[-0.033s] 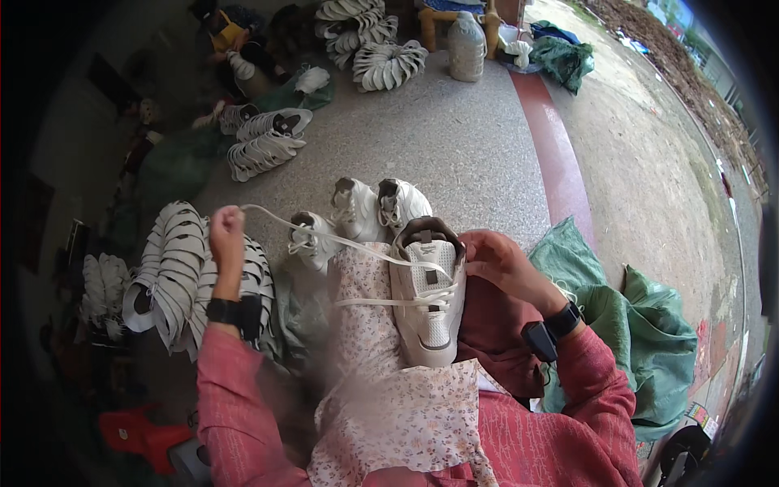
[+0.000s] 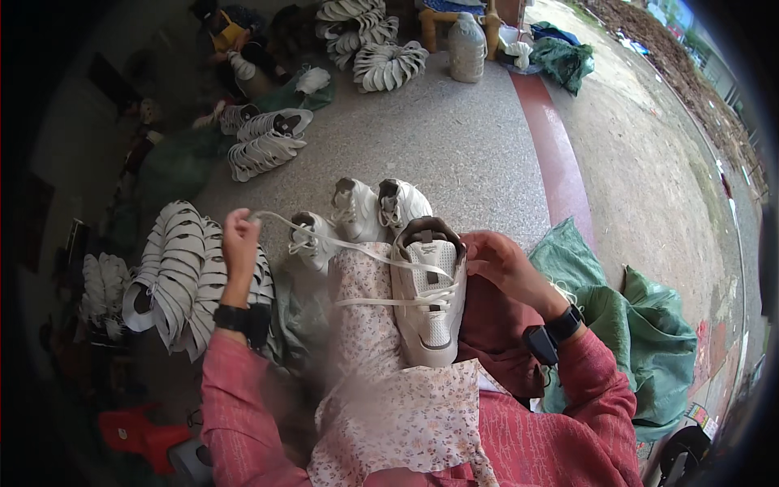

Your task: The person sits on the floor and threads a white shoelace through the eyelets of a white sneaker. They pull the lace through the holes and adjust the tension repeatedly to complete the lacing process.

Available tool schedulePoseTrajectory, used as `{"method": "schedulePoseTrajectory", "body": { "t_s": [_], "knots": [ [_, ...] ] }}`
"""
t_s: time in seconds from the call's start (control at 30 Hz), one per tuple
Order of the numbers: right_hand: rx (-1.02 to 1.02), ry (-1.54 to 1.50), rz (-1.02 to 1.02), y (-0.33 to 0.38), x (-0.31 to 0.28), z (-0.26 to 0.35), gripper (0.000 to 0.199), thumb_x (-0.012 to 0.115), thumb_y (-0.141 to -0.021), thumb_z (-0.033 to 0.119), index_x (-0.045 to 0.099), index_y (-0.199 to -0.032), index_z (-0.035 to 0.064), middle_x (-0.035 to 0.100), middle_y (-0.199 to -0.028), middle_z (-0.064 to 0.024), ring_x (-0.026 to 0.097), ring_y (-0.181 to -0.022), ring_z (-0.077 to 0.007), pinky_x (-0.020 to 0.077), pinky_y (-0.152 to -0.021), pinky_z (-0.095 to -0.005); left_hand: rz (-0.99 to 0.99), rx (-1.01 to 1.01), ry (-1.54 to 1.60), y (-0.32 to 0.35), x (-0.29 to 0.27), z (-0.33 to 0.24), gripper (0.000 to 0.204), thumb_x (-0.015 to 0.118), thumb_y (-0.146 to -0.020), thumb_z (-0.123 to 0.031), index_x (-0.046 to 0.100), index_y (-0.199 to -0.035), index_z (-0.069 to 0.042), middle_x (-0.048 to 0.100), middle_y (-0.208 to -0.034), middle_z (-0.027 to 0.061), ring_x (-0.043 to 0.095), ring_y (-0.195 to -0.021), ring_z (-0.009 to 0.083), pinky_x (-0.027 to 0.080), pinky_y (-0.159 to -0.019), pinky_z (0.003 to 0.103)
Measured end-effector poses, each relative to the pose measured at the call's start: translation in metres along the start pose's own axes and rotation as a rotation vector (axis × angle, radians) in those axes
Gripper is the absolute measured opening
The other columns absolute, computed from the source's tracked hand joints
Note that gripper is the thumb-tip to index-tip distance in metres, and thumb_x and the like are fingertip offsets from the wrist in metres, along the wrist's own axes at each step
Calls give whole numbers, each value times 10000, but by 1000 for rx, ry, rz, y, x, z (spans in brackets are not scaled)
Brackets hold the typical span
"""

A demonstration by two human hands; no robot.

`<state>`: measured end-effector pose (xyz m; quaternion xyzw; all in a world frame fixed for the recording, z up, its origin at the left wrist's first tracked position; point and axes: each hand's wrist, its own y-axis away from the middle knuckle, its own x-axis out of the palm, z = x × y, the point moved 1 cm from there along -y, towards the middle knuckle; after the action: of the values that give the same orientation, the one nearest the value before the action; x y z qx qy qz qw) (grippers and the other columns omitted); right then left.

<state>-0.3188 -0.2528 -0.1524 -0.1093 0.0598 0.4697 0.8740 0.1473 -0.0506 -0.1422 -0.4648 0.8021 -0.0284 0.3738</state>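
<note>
A white sneaker (image 2: 428,325) with a dark brown lining rests on my lap, its toe toward me and its opening away. White lace (image 2: 357,246) is threaded part way through it. One long end stretches left to my left hand (image 2: 240,243), whose fingertips pinch it. Another lace end lies across the flowered apron (image 2: 365,280). My right hand (image 2: 501,266) grips the sneaker's right upper edge with bent fingers; the fingertips are partly hidden. Just beyond stand three laced white sneakers: one at left (image 2: 315,239), one in the middle (image 2: 355,207), one at right (image 2: 403,203).
White shoe uppers (image 2: 174,268) lie stacked at left, with more stacks (image 2: 389,65) farther back. Green sacks (image 2: 649,349) lie at right. A large plastic bottle (image 2: 467,49) stands at the far side. Another person (image 2: 231,36) sits at the far left.
My left hand has moved a little to the right and nearer to me, with its fingers less tightly curled. The lace hangs slightly slacker. My right hand and the sneaker are almost unmoved.
</note>
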Motion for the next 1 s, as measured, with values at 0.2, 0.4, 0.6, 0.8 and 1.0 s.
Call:
{"method": "schedulePoseTrajectory", "body": {
  "t_s": [0.2, 0.4, 0.6, 0.8, 1.0],
  "knots": [
    [-278, 464, 109, 9, 15, 43, 192, 657, -914, 41, 623, -1103, 51, 576, -1034, -120, 635, -881, -301, 524, -766, -378, 338, 458, -19, 90, 40, -102, 240, 743, -823, -100, 675, -1052, -75, 627, -990, 73, 614, -920, 239, 502, -842, 360],
    [-238, 643, 187, 4, 27, 45, 109, 663, -910, 65, 634, -1014, 51, 571, -996, -108, 633, -884, -319, 514, -767, -397, 588, 751, 195, 106, 78, -184, 271, 777, -802, -211, 687, -1032, -100, 623, -1042, 87, 567, -1082, 266, 426, -978, 393],
    [-65, 285, 178, 12, 34, 49, 181, 639, -881, -6, 610, -1049, 56, 574, -1010, -122, 614, -922, -330, 503, -780, -403, 960, 809, 109, 105, 122, -183, 190, 710, -887, -274, 660, -952, -103, 606, -956, 47, 538, -967, 267, 419, -922, 410],
    [-244, 796, 158, 1, 10, 67, 231, 623, -880, 42, 652, -1103, 93, 606, -990, -65, 625, -945, -279, 457, -848, -401, 1088, 625, 285, 97, 140, -175, 298, 611, -978, -330, 653, -878, -52, 594, -846, 65, 534, -906, 256, 427, -867, 400],
    [-586, 1003, 346, -9, 13, 69, 180, 666, -787, 109, 687, -966, 110, 585, -913, -10, 609, -892, -191, 424, -882, -352, 1353, 202, 228, 87, 140, -191, 386, 605, -986, -370, 660, -838, -18, 603, -802, 42, 538, -889, 169, 443, -804, 383]
  ]
}}
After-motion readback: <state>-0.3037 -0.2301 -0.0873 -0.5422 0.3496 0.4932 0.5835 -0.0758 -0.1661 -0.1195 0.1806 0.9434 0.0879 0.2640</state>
